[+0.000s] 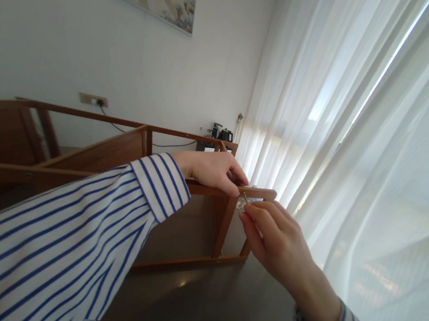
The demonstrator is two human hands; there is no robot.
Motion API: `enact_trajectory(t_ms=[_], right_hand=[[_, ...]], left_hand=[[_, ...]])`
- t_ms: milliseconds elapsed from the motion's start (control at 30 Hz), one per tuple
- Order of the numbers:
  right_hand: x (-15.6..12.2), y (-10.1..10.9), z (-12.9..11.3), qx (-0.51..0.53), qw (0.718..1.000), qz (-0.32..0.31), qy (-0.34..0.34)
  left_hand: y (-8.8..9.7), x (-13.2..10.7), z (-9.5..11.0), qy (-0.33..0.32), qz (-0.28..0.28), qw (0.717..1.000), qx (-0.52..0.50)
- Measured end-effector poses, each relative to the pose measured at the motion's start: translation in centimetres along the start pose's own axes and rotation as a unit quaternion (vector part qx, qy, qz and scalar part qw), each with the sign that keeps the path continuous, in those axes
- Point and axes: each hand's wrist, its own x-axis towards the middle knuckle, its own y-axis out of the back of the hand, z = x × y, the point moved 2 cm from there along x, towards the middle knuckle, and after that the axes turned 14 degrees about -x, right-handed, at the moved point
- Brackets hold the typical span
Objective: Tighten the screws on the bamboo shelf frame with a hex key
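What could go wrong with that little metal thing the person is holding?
Maybe a few things. The right hand pinches the thin metal piece with just its fingertips, so it could slip and drop to the floor. The left hand is very close to it, so a slip might poke that hand. And if the wooden frame got bumped, it could shift and knock the metal piece crooked.
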Motion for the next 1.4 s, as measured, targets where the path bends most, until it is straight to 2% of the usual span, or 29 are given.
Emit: enact_trajectory(t_ms=[167,300,400,533,600,700,800,867,900,967,1033,1100,1167,1267,1400], right_hand=[[0.0,-0.9,-0.6,0.071,0.989,0.044,-0.121],[0.0,-1.4,-0.9,0.077,0.975,0.074,-0.192],[-0.1,-1.7,-1.0,0.052,0.973,0.093,-0.207],[-0.2,-2.0,-0.8,0.024,0.977,0.106,-0.185],[-0.3,-2.1,-0.8,0.041,0.972,0.102,-0.206],[-0.4,-2.3,-0.9,0.138,0.939,0.075,-0.305],[-0.5,-2.4,-1.2,0.297,0.868,0.051,-0.395],[-0.6,-2.3,-1.4,0.371,0.833,0.037,-0.409],[-0.7,-2.2,-1.4,0.386,0.828,0.030,-0.405],[-1.0,-1.9,-1.1,0.359,0.853,0.017,-0.379],[-1.1,-1.4,-0.5,0.264,0.911,0.011,-0.318],[-1.1,-0.8,0.1,0.134,0.967,0.017,-0.216],[-1.0,0.0,0.5,0.009,0.994,0.029,-0.108],[-0.7,1.1,0.7,-0.134,0.991,0.020,0.008],[-0.3,2.2,0.2,-0.215,0.973,0.000,0.083]], left_hand=[[0.0,0.0,0.0,-0.001,0.003,1.000,0.004],[0.0,0.0,-0.2,-0.004,0.007,1.000,0.002],[0.0,-0.1,-0.2,-0.001,0.013,1.000,0.002],[0.0,-0.1,-0.2,-0.003,0.012,1.000,0.001],[0.0,-0.1,-0.1,-0.001,0.009,1.000,0.000],[0.0,-0.1,0.1,0.007,0.013,1.000,0.003],[0.0,-0.2,0.2,0.010,0.019,1.000,0.007],[0.0,-0.2,0.3,0.009,0.019,1.000,0.008],[0.0,-0.2,0.3,0.009,0.017,1.000,0.008],[0.0,-0.2,0.3,0.009,0.013,1.000,0.004],[0.0,-0.2,0.2,0.006,0.012,1.000,-0.001],[0.0,-0.1,0.1,0.003,0.013,1.000,-0.003],[0.0,-0.1,0.0,0.002,0.015,1.000,-0.003],[0.0,-0.1,0.0,0.000,0.014,1.000,-0.004],[0.0,0.0,0.0,-0.005,0.008,1.000,-0.004]])
